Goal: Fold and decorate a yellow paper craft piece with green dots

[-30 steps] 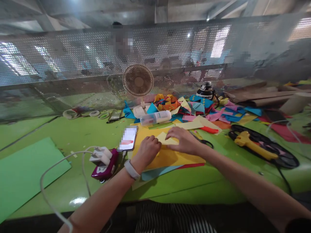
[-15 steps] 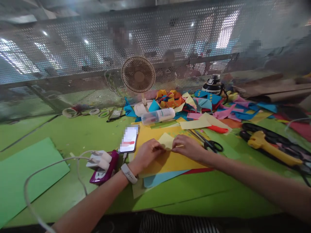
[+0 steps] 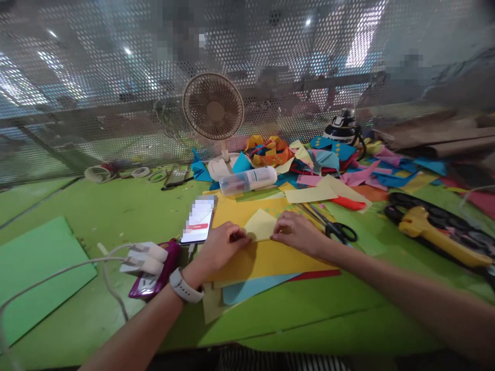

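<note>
A small pale yellow paper (image 3: 261,224), folded to a point at the top, lies on a larger orange-yellow sheet (image 3: 276,257). The fingers of my left hand (image 3: 222,246) are closed at the paper's lower left corner, with a white watch band on that wrist. At the lower right corner, my right hand (image 3: 297,234) has thumb and forefinger pinched along the folded edge. Both hands rest low over the sheet. Black-handled scissors (image 3: 340,232) lie just right of my right hand, partly behind it.
Left of the sheets are a phone (image 3: 199,221) and a purple power strip (image 3: 157,273) with white chargers. A fan (image 3: 214,106), a glue bottle (image 3: 249,180) and heaped coloured paper (image 3: 359,172) stand behind. A yellow-handled tool (image 3: 444,239) lies right, a green sheet (image 3: 38,273) left.
My hands have drawn farther apart along the folded edge, the left one shifting left, so more of the pale yellow paper shows. The camera view has shifted slightly.
</note>
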### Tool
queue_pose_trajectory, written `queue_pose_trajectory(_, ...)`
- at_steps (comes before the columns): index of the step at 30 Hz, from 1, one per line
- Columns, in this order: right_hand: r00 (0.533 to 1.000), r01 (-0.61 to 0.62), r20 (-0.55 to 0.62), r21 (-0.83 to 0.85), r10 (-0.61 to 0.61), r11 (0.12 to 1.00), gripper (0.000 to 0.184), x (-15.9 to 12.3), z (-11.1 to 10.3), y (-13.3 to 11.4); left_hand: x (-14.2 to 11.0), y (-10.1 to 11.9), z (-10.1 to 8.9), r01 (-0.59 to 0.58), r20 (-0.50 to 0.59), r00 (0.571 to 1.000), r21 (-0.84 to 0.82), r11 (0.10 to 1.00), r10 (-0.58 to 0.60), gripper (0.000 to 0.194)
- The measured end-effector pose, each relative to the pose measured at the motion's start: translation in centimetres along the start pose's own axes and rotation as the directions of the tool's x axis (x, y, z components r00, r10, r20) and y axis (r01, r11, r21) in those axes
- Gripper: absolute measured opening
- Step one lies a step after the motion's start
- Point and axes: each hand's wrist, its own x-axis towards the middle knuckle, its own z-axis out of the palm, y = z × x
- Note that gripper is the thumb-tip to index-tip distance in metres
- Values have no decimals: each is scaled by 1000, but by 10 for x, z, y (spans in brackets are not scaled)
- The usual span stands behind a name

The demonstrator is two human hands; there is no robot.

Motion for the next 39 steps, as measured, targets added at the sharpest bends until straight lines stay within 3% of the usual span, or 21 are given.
queue_pose_trajectory(8,1000,-8,17,9,7,1000,11,0,1,2,-2,-6,-26,103,127,983,201,974,-130,21)
queue_pose_trajectory(12,1000,-15,20,4,15,1000,12,0,1,1,-7,-7,-39,97,127,981,343,934,-149,21)
queue_pose_trajectory(14,1000,-23,14,17,23,1000,12,0,0,-1,-9,-2,-42,128,70,982,443,887,-176,23)
queue_pose_trajectory(16,999,-34,7,38,34,999,12,-1,0,-2,-11,7,-39,175,-84,984,507,844,-154,26)
queue_pose_trajectory(18,999,-48,2,47,48,998,11,-1,-1,-3,-13,19,-27,86,-249,967,493,866,45,29)
queue_pose_trajectory(20,998,-57,1,40,57,998,9,-1,-1,-4,-17,30,-8,-186,-139,949,478,858,283,38)
queue_pose_trajectory(23,999,-53,8,28,53,998,8,0,-1,-4,-24,38,19,-324,48,938,464,825,342,62)
queue_pose_trajectory(27,999,-52,14,28,51,998,10,1,-1,-5,-28,38,33,-283,165,958,429,858,233,86)
queue_pose_trajectory(39,995,-73,64,2,73,997,12,0,-9,-6,-25,34,32,-301,234,946,373,877,225,80)
